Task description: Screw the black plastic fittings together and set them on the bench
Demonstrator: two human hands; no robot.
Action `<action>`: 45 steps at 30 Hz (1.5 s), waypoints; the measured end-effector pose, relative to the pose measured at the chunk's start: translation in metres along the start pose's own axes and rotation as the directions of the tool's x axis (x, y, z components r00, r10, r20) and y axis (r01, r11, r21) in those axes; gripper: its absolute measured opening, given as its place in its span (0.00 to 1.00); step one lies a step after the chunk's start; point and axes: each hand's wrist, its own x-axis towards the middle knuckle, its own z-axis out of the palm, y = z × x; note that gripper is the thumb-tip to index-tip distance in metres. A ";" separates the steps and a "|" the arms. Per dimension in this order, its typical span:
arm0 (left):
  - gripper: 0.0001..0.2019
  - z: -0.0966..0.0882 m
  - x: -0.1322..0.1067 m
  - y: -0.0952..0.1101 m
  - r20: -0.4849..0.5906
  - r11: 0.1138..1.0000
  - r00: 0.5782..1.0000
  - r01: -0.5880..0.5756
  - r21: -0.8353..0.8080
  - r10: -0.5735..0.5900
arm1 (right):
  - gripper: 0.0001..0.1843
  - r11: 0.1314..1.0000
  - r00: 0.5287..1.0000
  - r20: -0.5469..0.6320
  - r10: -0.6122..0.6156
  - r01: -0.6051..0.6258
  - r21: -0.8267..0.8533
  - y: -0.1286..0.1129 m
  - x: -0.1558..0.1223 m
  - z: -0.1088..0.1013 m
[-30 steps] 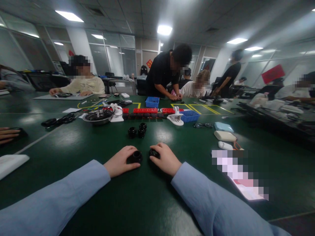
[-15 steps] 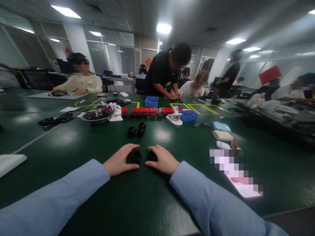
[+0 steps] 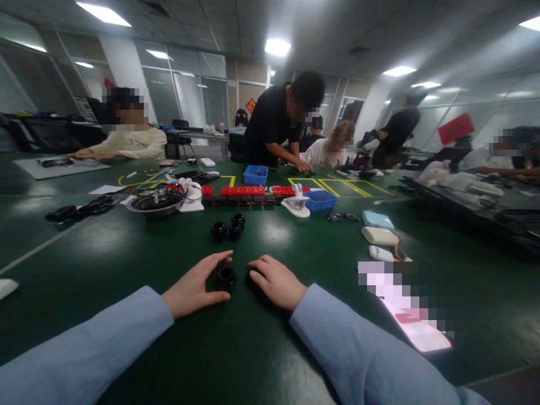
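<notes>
My left hand (image 3: pixel 196 287) is open on the green tabletop, thumb and fingers spread in a C around a glossy black hollow round part (image 3: pixel 226 279). A gap shows between the index finger and the part; whether the thumb touches it I cannot tell. My right hand (image 3: pixel 276 283) is curled, fingers closed on a second black round part (image 3: pixel 252 271), mostly hidden under the fingers. Beyond both hands, several more black hollow round parts (image 3: pixel 235 230) stand in a cluster.
Farther back are a metal bowl (image 3: pixel 154 209), a white clip stand (image 3: pixel 296 202), red blocks (image 3: pixel 242 191) and a blue bin (image 3: pixel 321 200). At right lie glasses (image 3: pixel 342 216), cases (image 3: pixel 380 236) and a phone (image 3: pixel 415 326). A co-worker (image 3: pixel 274 121) leans over the far side.
My right fingers have curled further over their black part, hiding more of it. My left hand has opened a little wider around its part. The view has shifted slightly.
</notes>
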 end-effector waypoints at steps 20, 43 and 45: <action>0.33 0.001 0.005 0.005 -0.050 0.994 0.994 0.103 0.027 -0.101 | 0.19 1.000 1.000 0.017 0.003 -0.004 0.004 -0.003 -0.003 -0.005; 0.23 -0.002 0.005 0.002 -0.012 0.986 0.999 -0.029 0.161 0.032 | 0.19 1.000 0.999 0.035 0.006 -0.005 -0.016 -0.005 -0.003 -0.006; 0.23 -0.002 0.005 0.002 -0.009 0.987 1.000 -0.023 0.162 0.025 | 0.19 1.000 0.999 0.037 0.005 -0.004 -0.018 -0.004 -0.003 -0.006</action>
